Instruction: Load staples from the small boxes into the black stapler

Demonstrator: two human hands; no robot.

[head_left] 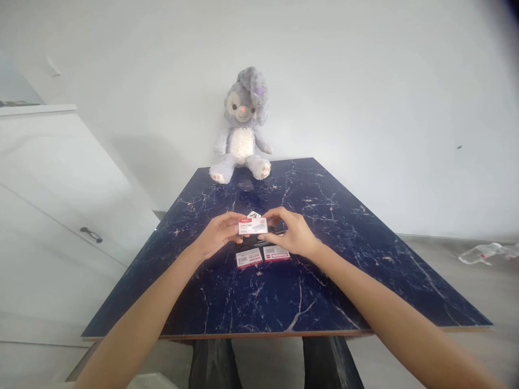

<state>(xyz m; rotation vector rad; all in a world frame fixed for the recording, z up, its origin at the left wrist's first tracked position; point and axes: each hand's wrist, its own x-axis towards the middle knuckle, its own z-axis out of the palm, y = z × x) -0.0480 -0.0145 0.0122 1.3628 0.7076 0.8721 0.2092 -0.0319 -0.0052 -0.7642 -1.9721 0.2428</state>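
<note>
Held up between my two hands is a small white and red staple box (253, 226), its printed front towards me. My left hand (217, 233) grips its left end, thumb and fingers closed on it. The right end is pinched by my right hand (294, 231). Two similar boxes lie side by side just below on the table: the left box (248, 258) and the right box (277, 253). Behind the held box, a black object (265, 241) shows only in part, so its kind is unclear. A white piece (254, 214) peeks out above the held box.
The dark blue marbled table (259, 302) stands against a pale wall. At its far edge sits a grey plush toy (242, 129). A white cabinet (52, 216) is on the left. Clear plastic (486, 252) lies on the floor to the right.
</note>
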